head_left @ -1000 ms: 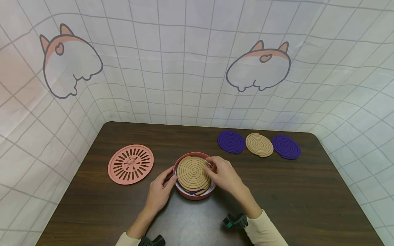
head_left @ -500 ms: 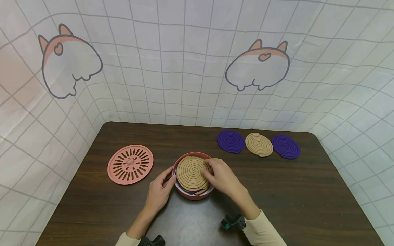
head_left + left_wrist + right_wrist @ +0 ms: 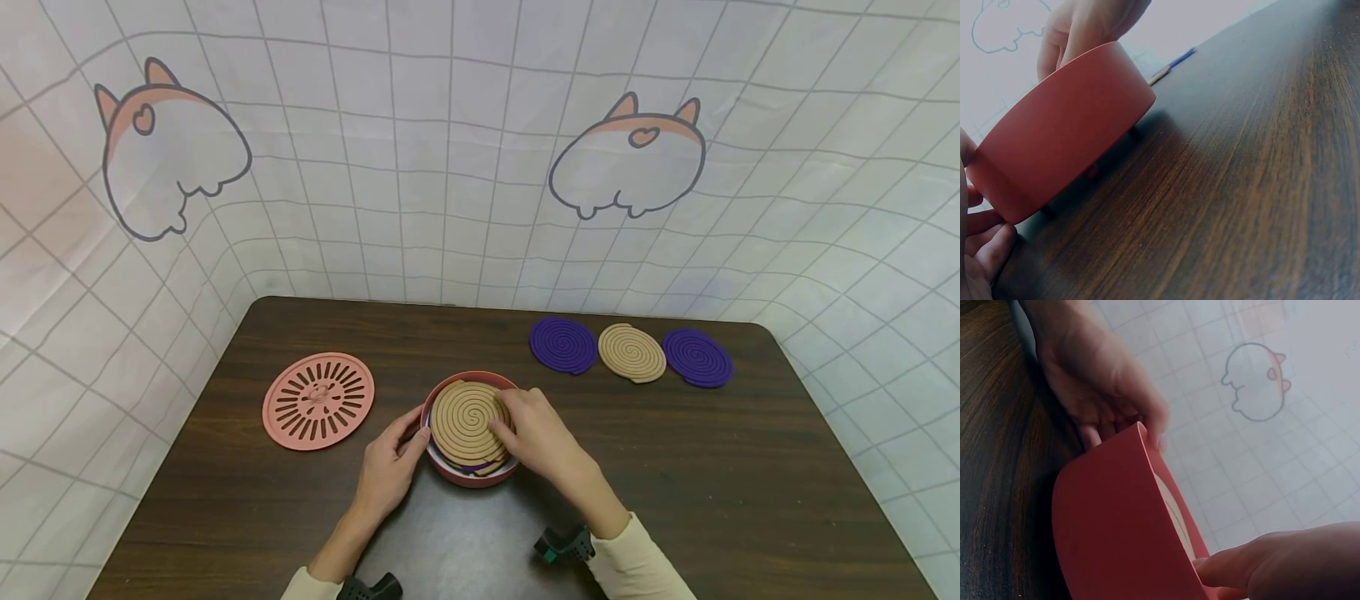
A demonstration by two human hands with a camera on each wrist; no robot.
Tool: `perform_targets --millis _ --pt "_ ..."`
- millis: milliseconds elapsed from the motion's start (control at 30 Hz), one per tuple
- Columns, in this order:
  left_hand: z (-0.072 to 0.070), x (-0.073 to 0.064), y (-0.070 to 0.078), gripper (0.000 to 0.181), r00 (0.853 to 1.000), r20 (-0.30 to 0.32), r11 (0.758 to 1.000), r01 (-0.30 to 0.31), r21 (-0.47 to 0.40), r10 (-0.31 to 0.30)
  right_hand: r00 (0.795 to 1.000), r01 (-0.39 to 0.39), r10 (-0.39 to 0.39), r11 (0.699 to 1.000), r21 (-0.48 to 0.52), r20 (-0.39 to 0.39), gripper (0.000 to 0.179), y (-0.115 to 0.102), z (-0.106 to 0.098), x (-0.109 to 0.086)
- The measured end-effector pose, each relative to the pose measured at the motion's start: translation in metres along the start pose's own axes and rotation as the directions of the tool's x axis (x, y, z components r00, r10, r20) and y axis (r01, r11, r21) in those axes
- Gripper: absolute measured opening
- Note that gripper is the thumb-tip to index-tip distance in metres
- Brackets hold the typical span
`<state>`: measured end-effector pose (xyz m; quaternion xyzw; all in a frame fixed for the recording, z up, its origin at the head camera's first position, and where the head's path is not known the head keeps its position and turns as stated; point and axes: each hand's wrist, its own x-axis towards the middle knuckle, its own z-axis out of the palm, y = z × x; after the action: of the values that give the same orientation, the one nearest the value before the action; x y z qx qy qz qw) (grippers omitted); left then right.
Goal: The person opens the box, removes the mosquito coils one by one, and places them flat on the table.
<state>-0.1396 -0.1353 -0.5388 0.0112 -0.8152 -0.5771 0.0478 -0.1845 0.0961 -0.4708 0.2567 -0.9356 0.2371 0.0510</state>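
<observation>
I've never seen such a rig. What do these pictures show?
There's no machine: a person works barehanded. The wide picture comes from a head-worn camera; the two close-ups come from small black wrist cameras. The left hand grips the wall of a round red open container. The right hand reaches over its opposite side to a flat tan spiral coil on top inside; whether it pinches it is hard to tell. On the dark brown wood-grain table lie a round pink slotted disc, a flat purple spiral coil, a second tan coil and a second purple coil.
</observation>
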Motion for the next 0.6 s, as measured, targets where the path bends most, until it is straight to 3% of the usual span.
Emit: perform_targets --millis 233,600 --pt "0.0002 0.0001 -0.0004 0.042 1.000 -0.001 1.000 -0.002 0.005 0.002 1.000 -0.005 0.004 1.000 -0.019 -0.013 0.033 0.0010 0.0046 -0.0005" --pt "-0.0002 0.0002 -0.0020 0.043 1.000 -0.004 1.000 -0.017 0.003 0.017 0.999 -0.045 0.044 0.998 0.039 0.013 0.035 0.0001 0.0005 -0.0005"
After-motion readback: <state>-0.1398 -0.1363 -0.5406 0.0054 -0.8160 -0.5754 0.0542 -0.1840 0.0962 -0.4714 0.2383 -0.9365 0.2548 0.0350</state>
